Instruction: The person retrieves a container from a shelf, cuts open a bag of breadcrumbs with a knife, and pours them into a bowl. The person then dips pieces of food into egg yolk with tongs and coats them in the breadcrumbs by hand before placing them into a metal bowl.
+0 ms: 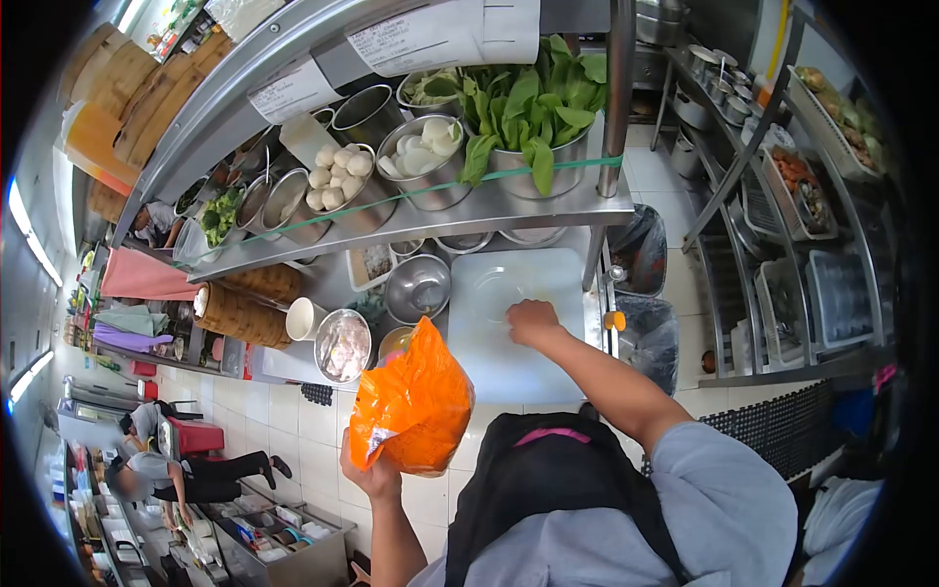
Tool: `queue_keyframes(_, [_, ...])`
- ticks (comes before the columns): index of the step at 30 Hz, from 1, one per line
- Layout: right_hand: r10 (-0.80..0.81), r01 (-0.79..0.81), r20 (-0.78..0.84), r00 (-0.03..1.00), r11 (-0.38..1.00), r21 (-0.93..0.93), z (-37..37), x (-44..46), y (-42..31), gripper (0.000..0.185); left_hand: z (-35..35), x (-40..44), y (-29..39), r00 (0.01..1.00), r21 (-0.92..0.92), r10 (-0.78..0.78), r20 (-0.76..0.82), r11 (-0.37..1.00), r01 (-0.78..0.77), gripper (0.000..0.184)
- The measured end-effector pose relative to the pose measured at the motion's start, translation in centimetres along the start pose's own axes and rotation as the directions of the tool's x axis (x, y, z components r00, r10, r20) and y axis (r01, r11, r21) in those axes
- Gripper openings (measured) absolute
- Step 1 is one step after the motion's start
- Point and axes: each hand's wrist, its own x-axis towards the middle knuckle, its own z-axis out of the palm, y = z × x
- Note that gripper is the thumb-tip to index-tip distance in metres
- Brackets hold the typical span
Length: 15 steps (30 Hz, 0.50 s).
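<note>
My left hand (372, 472) grips the lower side of a crinkled orange plastic bag (416, 401), which is held up in front of the counter. What is inside the bag is hidden. Over the white cutting board (558, 357), my right hand (534, 322) is closed, its fingers curled at the near edge of a clear round plastic container (494, 282). Whatever those fingers pinch is hidden. Left of the board stand a steel bowl (418, 286) and a metal bowl with pale pinkish food (343, 344).
Above the board, a steel shelf (430, 217) carries leafy greens (533, 103), white balls (338, 176) and other tubs. Bamboo steamers (245, 315) and a white cup (304, 319) stand at left. Lined bins (646, 338) and a rack are at right. Other people (166, 470) work at far left.
</note>
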Motion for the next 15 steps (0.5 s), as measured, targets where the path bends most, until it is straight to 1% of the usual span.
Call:
queue_keyframes(1, [0.013,-0.014,-0.032,0.999,1.000,-0.021,0.7,-0.3,0.2,0.033,0.1,-0.4,-0.5,0.998,-0.078,-0.035,-0.045,0.996,0.031,0.020])
queue_keyframes(2, [0.012,-0.013,-0.027,1.000,1.000,-0.021,1.5,-1.0,0.6,0.033,0.0,-0.8,-0.8,0.993,-0.157,-0.075,-0.087,0.986,0.060,0.020])
queue_keyframes(3, [-0.021,0.019,-0.068,0.997,0.999,-0.033,1.7,-2.1,0.7,0.032,0.0,-0.9,-0.5,0.993,-0.156,-0.079,-0.089,0.986,0.065,0.020])
queue_keyframes(4, [-0.055,0.050,-0.110,0.992,0.998,-0.047,1.5,-3.4,0.5,0.031,0.1,-0.7,0.0,0.997,-0.107,-0.070,-0.036,0.992,0.066,0.019])
queue_keyframes(5, [-0.056,0.051,-0.106,0.993,0.998,-0.046,1.3,-5.0,0.4,0.031,0.1,-0.6,0.3,0.998,-0.058,-0.062,0.019,0.996,0.063,0.019])
queue_keyframes(6, [-0.087,0.109,-0.212,0.973,0.990,0.095,0.4,-6.9,0.0,0.035,0.2,-0.6,0.3,0.998,-0.056,-0.064,0.020,0.996,0.065,0.019])
queue_keyframes(7, [-0.100,0.179,-0.320,0.942,0.957,0.228,-0.1,-8.2,-0.4,0.040,0.3,-0.5,0.3,0.997,-0.048,-0.041,0.063,0.998,0.044,0.019])
queue_keyframes(8, [-0.099,0.179,-0.318,0.943,0.956,0.234,-0.1,-9.1,-1.1,0.040,0.3,-0.4,0.3,0.994,-0.040,-0.018,0.109,0.999,0.023,0.019])
queue_keyframes(9, [-0.177,0.305,-0.275,0.945,0.785,0.539,-0.1,-9.9,-1.8,0.059,0.3,-0.3,0.2,0.993,-0.035,-0.021,0.116,0.999,0.025,0.019])
queue_keyframes(10, [-0.259,0.362,-0.262,0.930,0.510,0.780,0.4,-10.6,-2.4,0.078,0.3,-0.3,-0.1,0.988,-0.010,-0.046,0.150,0.999,0.048,0.018])
queue_keyframes(11, [-0.246,0.353,-0.260,0.934,0.506,0.787,1.8,-10.7,-3.0,0.078,0.4,-0.3,-0.3,0.979,0.016,-0.071,0.189,0.997,0.070,0.018])
queue_keyframes(12, [-0.355,0.334,-0.223,0.908,0.293,0.896,3.6,-10.4,-3.9,0.097,0.9,-0.1,-0.5,0.975,0.015,-0.074,0.209,0.997,0.073,0.018])
queue_keyframes(13, [-0.461,0.278,-0.217,0.860,0.069,0.958,5.2,-10.1,-4.7,0.116,1.6,0.3,-0.7,0.964,0.014,-0.115,0.241,0.993,0.115,0.017])
queue_keyframes(14, [-0.446,0.278,-0.224,0.867,0.060,0.959,5.9,-10.2,-5.7,0.116,2.4,0.9,-0.8,0.950,0.017,-0.154,0.272,0.988,0.155,0.016])
queue_keyframes(15, [-0.445,0.290,-0.283,0.850,-0.054,0.955,6.4,-10.3,-6.7,0.122,3.3,1.5,-0.8,0.945,0.020,-0.153,0.289,0.988,0.153,0.016])
